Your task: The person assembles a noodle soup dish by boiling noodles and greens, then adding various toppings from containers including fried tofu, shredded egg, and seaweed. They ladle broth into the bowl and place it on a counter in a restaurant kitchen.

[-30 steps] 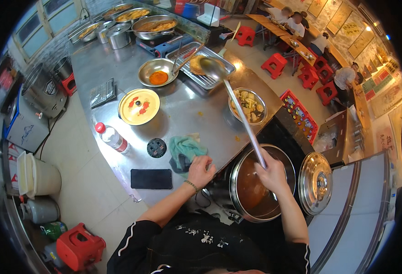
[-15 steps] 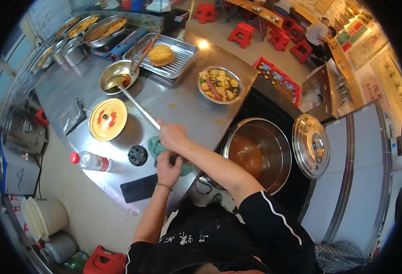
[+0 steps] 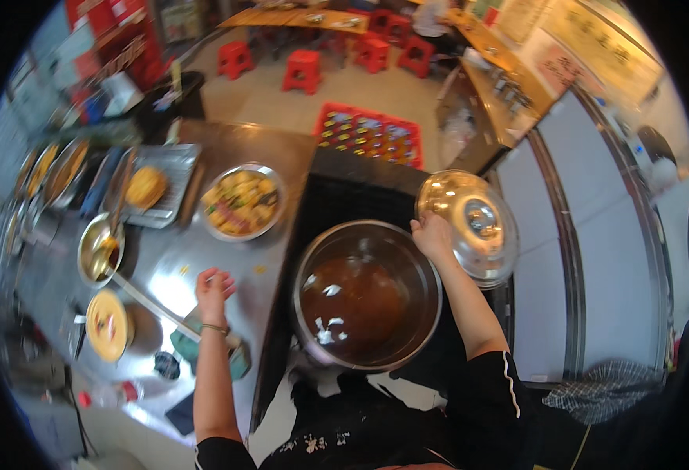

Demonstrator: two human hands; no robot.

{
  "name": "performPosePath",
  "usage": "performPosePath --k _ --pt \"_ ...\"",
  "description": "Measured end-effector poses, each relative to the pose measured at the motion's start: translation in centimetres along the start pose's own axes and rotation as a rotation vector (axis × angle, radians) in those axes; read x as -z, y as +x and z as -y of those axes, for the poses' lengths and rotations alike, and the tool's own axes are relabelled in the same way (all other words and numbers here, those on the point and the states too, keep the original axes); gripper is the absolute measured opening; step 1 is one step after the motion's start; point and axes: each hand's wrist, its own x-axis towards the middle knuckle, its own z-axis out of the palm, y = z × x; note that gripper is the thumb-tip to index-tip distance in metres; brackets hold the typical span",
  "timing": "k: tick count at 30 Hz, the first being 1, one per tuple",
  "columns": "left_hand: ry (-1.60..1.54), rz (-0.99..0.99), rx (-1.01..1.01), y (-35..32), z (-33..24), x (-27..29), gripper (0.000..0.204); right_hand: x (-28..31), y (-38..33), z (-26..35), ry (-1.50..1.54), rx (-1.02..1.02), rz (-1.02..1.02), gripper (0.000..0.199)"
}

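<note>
My right hand (image 3: 434,233) is at the near-left rim of a shiny metal lid (image 3: 481,213), fingers closed on its edge. Beside it a large steel pot (image 3: 307,345) holds reddish-brown broth (image 3: 360,301). Above the metal table (image 3: 164,270), my left hand (image 3: 214,294) hangs with loosely bent fingers and nothing in it. Close by that hand lies a long-handled ladle (image 3: 152,303), its bowl end in a small metal bowl (image 3: 86,262). The handle's near end rests by a green cloth (image 3: 238,362).
A bowl of tofu-like chunks (image 3: 242,202) and a tray (image 3: 173,188) with a round golden fried cake (image 3: 147,188) stand on the table. Nearer are a yellow lidded pot (image 3: 109,333), a bottle (image 3: 113,394) and a phone (image 3: 181,413). Beyond the stove sits a red bottle crate (image 3: 369,133).
My right hand has let go of the ladle and moved right to the lid. My left hand has left the cloth and risen. The view has swung right.
</note>
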Motion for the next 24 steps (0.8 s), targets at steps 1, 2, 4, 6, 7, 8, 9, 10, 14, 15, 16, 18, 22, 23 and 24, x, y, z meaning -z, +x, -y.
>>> performPosePath --k 1,2,4,6,7,8,9,10,14,15,16,18,22,23,24 --pt "-0.101 0.000 0.075 1.6 -0.2 -1.4 0.018 0.7 1.5 -3.2 -0.069 -0.038 -0.033 0.032" --pt "-0.190 0.001 0.103 3.0 -0.2 -2.5 0.016 2.0 2.4 -5.0 -0.128 -0.070 -0.052 0.031" --pt "-0.371 -0.012 0.110 5.1 -0.1 -5.6 0.010 3.5 3.8 -10.1 -0.181 -0.207 -0.060 0.035" --pt "-0.416 0.018 0.070 6.9 0.3 -7.0 0.008 2.4 5.6 -16.1 -0.274 -0.276 -0.106 0.039" --pt "-0.434 0.002 0.050 7.1 0.5 -6.7 0.008 2.7 6.0 -15.7 -0.185 -0.332 0.029 0.041" --pt "-0.401 -0.006 0.023 7.4 0.8 -6.7 0.009 2.4 6.6 -16.3 -0.193 -0.331 0.093 0.038" --pt "-0.371 -0.019 -0.004 8.2 0.9 -6.9 0.010 2.3 7.3 -17.3 -0.202 -0.324 0.157 0.036" --pt "-0.335 -0.054 -0.026 8.3 1.0 -6.4 0.012 1.7 7.7 -18.1 -0.214 -0.305 0.240 0.034" --pt "-0.332 -0.091 -0.041 8.8 -0.8 -9.5 0.017 0.2 8.1 -22.3 -0.198 -0.223 0.108 0.034" --pt "-0.326 -0.113 -0.045 9.4 -0.7 -9.1 0.016 1.0 8.5 -21.1 -0.105 -0.152 0.181 0.033" --pt "-0.319 -0.118 -0.047 10.1 -0.6 -8.8 0.015 2.0 8.5 -20.2 -0.014 -0.097 0.247 0.033" --pt "-0.318 -0.096 -0.036 10.6 -1.4 -9.6 0.015 1.2 9.0 -21.7 0.006 -0.183 0.210 0.032" --pt "-0.303 -0.108 0.000 9.2 -1.7 -9.7 0.016 0.6 8.2 -21.0 0.064 -0.196 0.224 0.032" --pt "-0.260 -0.125 -0.001 8.0 -2.0 -9.4 0.016 0.6 7.4 -20.2 0.081 -0.133 0.249 0.033" --pt "-0.216 -0.148 -0.003 6.7 -2.3 -8.6 0.016 1.4 5.6 -17.2 0.028 -0.031 0.228 0.034"
